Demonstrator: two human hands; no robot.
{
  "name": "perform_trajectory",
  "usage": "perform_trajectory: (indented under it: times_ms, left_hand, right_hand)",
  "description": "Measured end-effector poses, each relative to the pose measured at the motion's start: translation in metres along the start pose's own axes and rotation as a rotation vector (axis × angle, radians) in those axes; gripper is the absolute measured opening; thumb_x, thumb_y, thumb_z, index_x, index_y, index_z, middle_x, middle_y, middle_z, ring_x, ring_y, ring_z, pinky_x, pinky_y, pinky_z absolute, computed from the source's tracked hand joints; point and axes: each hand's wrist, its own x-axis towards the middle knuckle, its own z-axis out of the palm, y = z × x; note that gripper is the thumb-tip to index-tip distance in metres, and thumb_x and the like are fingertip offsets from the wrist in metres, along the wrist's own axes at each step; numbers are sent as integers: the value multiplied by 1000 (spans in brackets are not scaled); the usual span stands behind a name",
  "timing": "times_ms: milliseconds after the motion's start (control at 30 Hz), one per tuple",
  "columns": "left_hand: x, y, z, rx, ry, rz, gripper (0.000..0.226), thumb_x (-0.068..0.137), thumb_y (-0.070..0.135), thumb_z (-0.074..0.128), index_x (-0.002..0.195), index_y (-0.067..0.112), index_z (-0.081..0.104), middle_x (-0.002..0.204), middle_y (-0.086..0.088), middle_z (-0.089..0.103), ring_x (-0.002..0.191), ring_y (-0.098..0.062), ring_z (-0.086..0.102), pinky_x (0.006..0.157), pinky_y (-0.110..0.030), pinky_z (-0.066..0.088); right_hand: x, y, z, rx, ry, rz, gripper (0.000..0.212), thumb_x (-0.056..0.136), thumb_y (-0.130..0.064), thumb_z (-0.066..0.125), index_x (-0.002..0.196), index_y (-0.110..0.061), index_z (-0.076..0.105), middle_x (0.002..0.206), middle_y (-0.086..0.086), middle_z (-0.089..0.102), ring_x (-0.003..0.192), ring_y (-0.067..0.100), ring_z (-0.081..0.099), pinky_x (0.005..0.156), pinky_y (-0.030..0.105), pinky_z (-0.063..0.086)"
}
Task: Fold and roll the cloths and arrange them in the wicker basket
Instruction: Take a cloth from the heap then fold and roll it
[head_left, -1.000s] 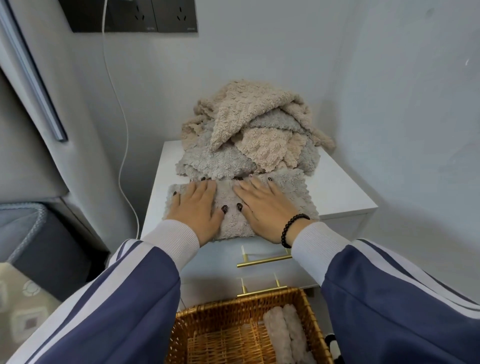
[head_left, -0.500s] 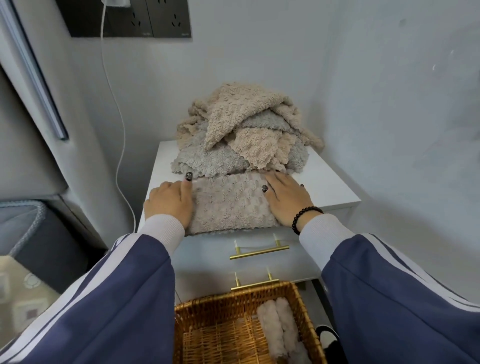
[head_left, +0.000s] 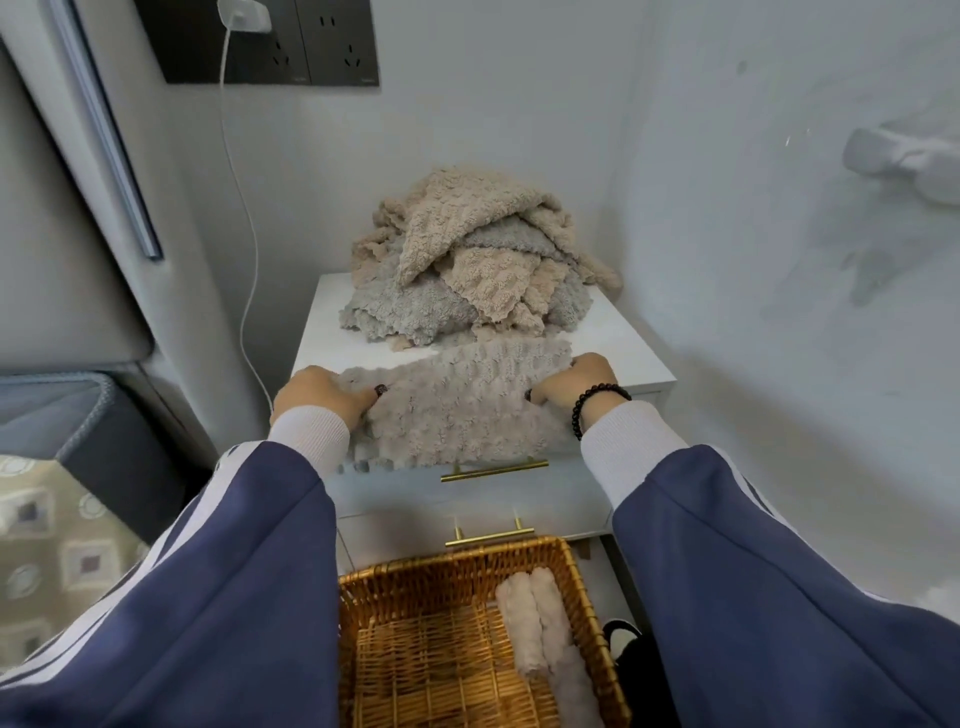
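Observation:
A beige fluffy cloth (head_left: 457, 405) lies folded across the front of the white nightstand (head_left: 634, 353), its near edge hanging over the front. My left hand (head_left: 322, 392) grips its left end and my right hand (head_left: 576, 384), with a black bead bracelet, grips its right end. Behind it sits a heap of beige and grey cloths (head_left: 467, 265). Below, on the floor, the wicker basket (head_left: 415, 649) holds two rolled pale cloths (head_left: 540, 629) along its right side.
Two gold drawer handles (head_left: 493, 470) face me on the nightstand's front. A white charger cable (head_left: 244, 218) hangs from the wall socket at the left. A bed edge and patterned bedding (head_left: 57, 530) lie at the left; walls close in behind and to the right.
My hands slid from the cloth's middle out to its two ends and curled around them. The cloth's far edge has lifted and it now hangs over the nightstand's front.

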Motion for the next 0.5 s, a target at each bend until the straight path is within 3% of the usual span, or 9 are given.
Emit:
perform_trajectory:
  times_ms: [100,167,233,300,333,367,400,433,500]
  left_hand:
    - [-14,-5,-5,-163,-20,53,27,79,31,76,90,11,61,83,-5,60,78,-25,54,65,-28,40]
    - [-29,-6,-9,-233,-25,98,23,81,25,73,95,11,60,78,0,55,76,-24,53,61,-28,40]
    - [-40,-7,-14,-291,-22,141,19,84,20,70,94,10,58,77,0,54,72,-21,53,59,-28,42]
    - [-52,-9,-24,-380,-24,161,17,84,17,70,94,11,57,85,-4,59,74,-21,55,66,-30,46]
    - [-59,-10,-30,-433,-35,161,17,83,16,72,91,12,57,87,-5,61,77,-22,57,71,-30,47]
    - [-66,-12,-36,-502,-55,149,18,81,15,74,88,15,57,88,-5,63,79,-22,59,75,-31,49]
    - [-72,-14,-41,-593,-84,125,20,79,13,76,85,18,58,86,-3,65,79,-22,62,76,-32,51]
    - [-78,-16,-47,-692,-117,86,21,78,12,77,84,19,59,84,-2,66,78,-21,64,76,-32,52]
    - [-88,-20,-55,-876,-188,-4,21,75,9,79,86,16,62,80,-5,71,73,-22,68,69,-32,55]
  right_hand:
    - [-6,6,-10,75,-101,30,31,78,-6,73,93,-3,46,79,5,45,75,20,49,64,28,46]
    - [-16,5,-17,155,-157,40,27,77,-4,71,80,-8,45,66,3,38,55,16,38,48,24,32]
    - [-21,8,-24,242,-165,39,31,77,-4,70,77,-13,40,61,1,33,50,14,31,47,23,25]
    - [-28,8,-30,344,-178,-12,34,75,-14,76,92,-12,47,72,4,45,65,16,45,54,23,38]
    - [-29,9,-31,395,-192,-37,51,68,-26,83,104,-11,51,88,7,55,80,20,55,64,29,48]
    - [-32,10,-32,429,-219,-39,83,55,-41,90,122,-7,53,108,9,60,97,25,59,81,38,53]
    - [-30,15,-33,467,-224,-49,108,41,-52,92,129,-4,52,121,10,60,106,27,59,90,44,50]
    - [-30,20,-35,497,-205,-77,110,36,-57,90,126,-4,56,119,11,62,103,28,61,90,45,48]
    - [-38,25,-44,487,-139,-131,84,45,-56,85,103,2,64,100,22,68,85,38,64,83,46,50]
